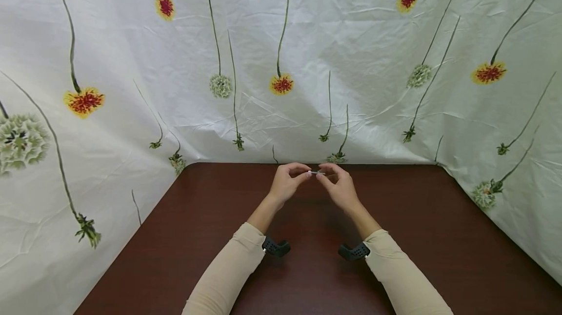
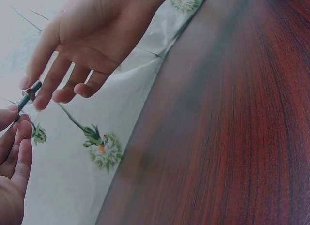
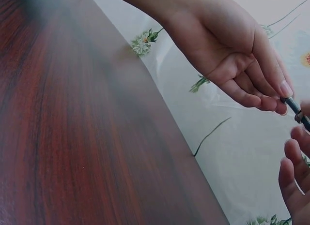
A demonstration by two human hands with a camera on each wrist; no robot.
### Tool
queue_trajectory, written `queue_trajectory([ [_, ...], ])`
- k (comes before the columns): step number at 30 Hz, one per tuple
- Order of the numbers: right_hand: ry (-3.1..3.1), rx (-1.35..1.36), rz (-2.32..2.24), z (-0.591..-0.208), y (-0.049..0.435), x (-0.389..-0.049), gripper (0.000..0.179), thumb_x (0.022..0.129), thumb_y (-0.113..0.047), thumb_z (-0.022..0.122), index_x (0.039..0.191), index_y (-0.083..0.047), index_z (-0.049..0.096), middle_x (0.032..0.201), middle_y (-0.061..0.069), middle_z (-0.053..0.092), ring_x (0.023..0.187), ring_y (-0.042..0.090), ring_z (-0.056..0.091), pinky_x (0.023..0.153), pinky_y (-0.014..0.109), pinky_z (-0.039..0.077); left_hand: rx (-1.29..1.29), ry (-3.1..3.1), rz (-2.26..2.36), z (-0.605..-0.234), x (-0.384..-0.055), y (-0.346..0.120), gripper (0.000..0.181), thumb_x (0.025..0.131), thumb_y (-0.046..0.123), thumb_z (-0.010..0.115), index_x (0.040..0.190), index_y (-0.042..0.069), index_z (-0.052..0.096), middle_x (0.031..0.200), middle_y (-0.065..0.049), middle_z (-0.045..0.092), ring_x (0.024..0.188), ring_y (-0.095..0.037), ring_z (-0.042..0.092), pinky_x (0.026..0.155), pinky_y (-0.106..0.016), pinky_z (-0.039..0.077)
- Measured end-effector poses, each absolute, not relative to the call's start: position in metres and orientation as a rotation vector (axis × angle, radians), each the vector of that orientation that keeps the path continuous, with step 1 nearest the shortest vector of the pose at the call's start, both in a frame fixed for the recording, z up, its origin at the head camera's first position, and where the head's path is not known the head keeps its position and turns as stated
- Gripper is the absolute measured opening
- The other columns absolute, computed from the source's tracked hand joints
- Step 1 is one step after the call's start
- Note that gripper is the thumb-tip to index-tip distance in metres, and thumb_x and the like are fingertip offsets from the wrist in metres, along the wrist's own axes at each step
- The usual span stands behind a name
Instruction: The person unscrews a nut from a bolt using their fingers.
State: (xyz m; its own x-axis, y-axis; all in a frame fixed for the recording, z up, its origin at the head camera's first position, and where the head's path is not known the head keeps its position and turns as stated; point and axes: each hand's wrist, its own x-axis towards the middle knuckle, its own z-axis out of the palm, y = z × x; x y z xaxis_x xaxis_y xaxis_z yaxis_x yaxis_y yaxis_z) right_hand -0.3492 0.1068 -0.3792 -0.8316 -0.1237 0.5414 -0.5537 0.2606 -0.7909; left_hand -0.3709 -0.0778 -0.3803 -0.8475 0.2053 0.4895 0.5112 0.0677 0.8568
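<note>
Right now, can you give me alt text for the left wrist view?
A threaded bolt is pinched by the left hand, its nut between thumb and finger of the right hand. A reddish table fills the picture's right, white floral cloth its left.

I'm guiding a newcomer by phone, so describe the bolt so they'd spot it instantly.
Start with the reddish-brown table and go toward its far edge, by the flower-printed cloth. There the left hand and right hand come close together. Between them is the bolt, told from the shorter, wider nut around it by its slim, threaded length.
</note>
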Motion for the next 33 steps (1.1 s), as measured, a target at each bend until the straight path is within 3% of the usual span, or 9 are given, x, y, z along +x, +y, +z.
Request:
queue_trajectory([
  [5, -2.173, 0.608, 1.544, -0.384, 0.107, -0.356, 0.015, 0.1, 0.001, 0.066, 0.112, 0.009, 0.07, 0.096, 0.018, 0.071, 0.082, 0.029, 0.067, 0.069, 0.028, 0.053, -0.726, -2.129, -1.839, -0.38, -0.371, -0.078, 0.013, 0.095, -0.004, 0.072, 0.107, -0.008, 0.074, 0.104, -0.022, 0.074, 0.096, -0.036, 0.071, 0.082, -0.035, 0.055],
  [10, -2.161, 0.618, 1.547, -0.405, 0.113, -0.38, 0.024, 0.097, -0.001, 0.072, 0.12, 0.003, 0.07, 0.11, 0.016, 0.071, 0.094, 0.031, 0.069, 0.078, 0.036, 0.054, -0.734, -2.1, -1.873, -0.383, -0.373, -0.078, 0.013, 0.094, -0.006, 0.071, 0.106, -0.009, 0.074, 0.104, -0.026, 0.073, 0.097, -0.039, 0.07, 0.089, -0.052, 0.056],
  [13, -2.188, 0.588, 1.567, -0.409, 0.113, -0.383, 0.027, 0.101, -0.01, 0.07, 0.124, 0.002, 0.07, 0.108, 0.015, 0.072, 0.092, 0.029, 0.069, 0.078, 0.039, 0.056, -0.742, -2.087, -1.884, -0.383, -0.373, -0.078, 0.012, 0.095, -0.008, 0.07, 0.106, -0.011, 0.073, 0.105, -0.03, 0.071, 0.099, -0.047, 0.068, 0.089, -0.059, 0.053],
  [18, -2.185, 0.601, 1.578, -0.41, 0.112, -0.382, 0.023, 0.103, -0.01, 0.066, 0.12, 0.005, 0.069, 0.101, 0.018, 0.072, 0.087, 0.035, 0.068, 0.071, 0.038, 0.057, -0.756, -2.104, -1.868, -0.381, -0.373, -0.079, 0.015, 0.095, -0.006, 0.07, 0.109, -0.013, 0.072, 0.106, -0.03, 0.071, 0.099, -0.046, 0.069, 0.086, -0.046, 0.056],
  [22, -2.162, 0.64, 1.569, -0.41, 0.113, -0.383, 0.031, 0.098, -0.003, 0.072, 0.127, 0.003, 0.065, 0.114, 0.023, 0.069, 0.094, 0.035, 0.068, 0.073, 0.034, 0.053, -0.761, -2.106, -1.862, -0.382, -0.374, -0.08, 0.015, 0.095, -0.005, 0.071, 0.109, -0.013, 0.072, 0.107, -0.029, 0.071, 0.098, -0.039, 0.07, 0.082, -0.033, 0.055],
  [26, -2.189, 0.622, 1.589, -0.41, 0.113, -0.382, 0.034, 0.099, -0.009, 0.072, 0.131, 0.0, 0.065, 0.114, 0.02, 0.071, 0.092, 0.032, 0.069, 0.072, 0.031, 0.053, -0.755, -2.108, -1.858, -0.382, -0.374, -0.08, 0.014, 0.095, -0.005, 0.071, 0.108, -0.011, 0.073, 0.105, -0.026, 0.073, 0.097, -0.036, 0.07, 0.081, -0.031, 0.054],
  [30, -2.208, 0.608, 1.579, -0.41, 0.113, -0.383, 0.022, 0.102, -0.01, 0.068, 0.122, 0.001, 0.07, 0.103, 0.016, 0.073, 0.086, 0.029, 0.07, 0.07, 0.03, 0.056, -0.76, -2.118, -1.848, -0.382, -0.374, -0.08, 0.017, 0.095, -0.004, 0.072, 0.109, -0.013, 0.072, 0.105, -0.024, 0.073, 0.098, -0.038, 0.07, 0.082, -0.032, 0.055],
  [33, -2.19, 0.618, 1.558, -0.41, 0.112, -0.383, 0.019, 0.099, -0.004, 0.07, 0.118, 0.001, 0.07, 0.105, 0.016, 0.073, 0.089, 0.03, 0.07, 0.072, 0.028, 0.054, -0.761, -2.124, -1.842, -0.382, -0.373, -0.08, 0.016, 0.095, -0.004, 0.072, 0.109, -0.013, 0.072, 0.105, -0.024, 0.073, 0.098, -0.035, 0.071, 0.083, -0.032, 0.055],
])
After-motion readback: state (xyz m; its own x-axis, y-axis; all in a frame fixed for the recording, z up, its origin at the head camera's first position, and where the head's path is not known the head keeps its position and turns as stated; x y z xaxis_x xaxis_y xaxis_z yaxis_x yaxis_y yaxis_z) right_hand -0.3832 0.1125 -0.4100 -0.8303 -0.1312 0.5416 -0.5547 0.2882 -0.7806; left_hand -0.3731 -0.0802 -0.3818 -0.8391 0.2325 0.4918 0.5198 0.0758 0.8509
